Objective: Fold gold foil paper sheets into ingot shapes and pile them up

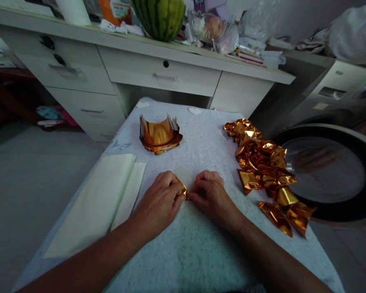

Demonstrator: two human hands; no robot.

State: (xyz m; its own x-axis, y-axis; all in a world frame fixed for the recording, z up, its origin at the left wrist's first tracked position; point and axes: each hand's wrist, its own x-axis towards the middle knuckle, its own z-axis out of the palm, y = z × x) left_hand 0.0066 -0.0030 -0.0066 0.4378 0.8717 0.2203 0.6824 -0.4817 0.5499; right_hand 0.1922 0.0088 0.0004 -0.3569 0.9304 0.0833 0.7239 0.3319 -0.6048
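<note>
Between my two hands, low over the cloth-covered table (198,240), is a small piece of gold foil (185,193). My left hand (161,199) is closed around its left part, hiding most of it. The thumb and forefinger of my right hand (213,197) pinch its right end. Just beyond my hands lies a pale, translucent sheet (183,173). Further back sits a stack of curved gold foil sheets (157,134). To the right, several folded gold foil pieces (262,162) lie in a heap along the table's edge.
A folded stack of whitish paper (100,199) lies at the left. Behind the table is a white desk (161,77) with drawers, bearing a watermelon (161,16) and clutter. At the right stands a washing machine (332,89) with its round door (362,167) swung open beside the table.
</note>
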